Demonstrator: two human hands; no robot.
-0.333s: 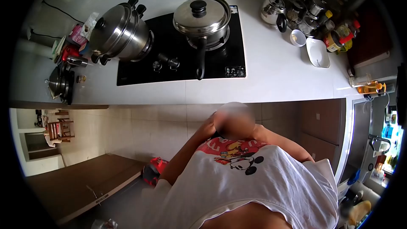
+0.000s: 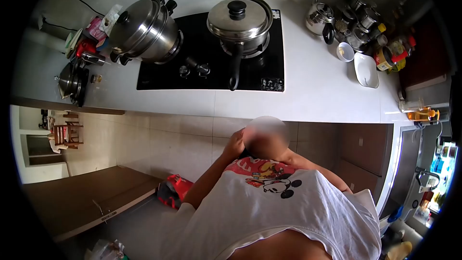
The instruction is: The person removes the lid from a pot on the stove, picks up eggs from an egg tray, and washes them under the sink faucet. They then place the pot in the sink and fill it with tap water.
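Both hands are held close together in front of my chest, below the counter's front edge. My left hand (image 2: 234, 145) shows at the left rim of a round blurred patch, which hides its fingers. Most of my right hand (image 2: 285, 156) is covered by the same patch; only the part near the wrist shows. Whether either hand holds anything cannot be made out. Beyond them, on the black gas hob (image 2: 192, 83), stand a lidded steel pan (image 2: 238, 21) with its handle toward me and a tall lidded steel steamer pot (image 2: 144, 29).
A steel kettle (image 2: 319, 18), a small white bowl (image 2: 345, 52), a white dish (image 2: 366, 71) and several jars are on the counter (image 2: 183, 102) at the right. Another lidded pan (image 2: 70, 82) stands at the far left. Behind me lies a red and black bag (image 2: 174, 190).
My view has shifted slightly, so the cookware appears a little farther right. A bit more of my left hand shows beside the blurred patch. Nothing on the counter has moved.
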